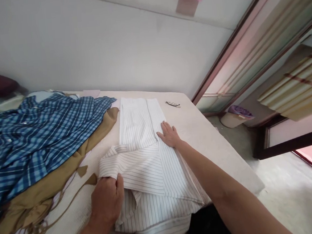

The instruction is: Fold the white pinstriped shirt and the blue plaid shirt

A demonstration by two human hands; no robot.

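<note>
A white garment (pixel 138 124) with thin dark stripes lies lengthwise in front of me, partly folded, its lower end hanging over the table's near edge. My left hand (pixel 107 196) is closed on a folded-over part of this cloth at its left side, thumb on top. Fingers spread, my right hand (pixel 169 134) rests flat on the garment's right edge, beside a dark line running down the fabric. Whether the garment is a shirt or trousers cannot be made out.
On the left lie a blue plaid shirt (pixel 50 128) and brown cloth (pixel 92 137) with loose brown cord (pixel 61 196). Eyeglasses (pixel 172 104) sit near the back of the table (pixel 216 151). A lined bin (pixel 235 117) stands on the floor by the right wall.
</note>
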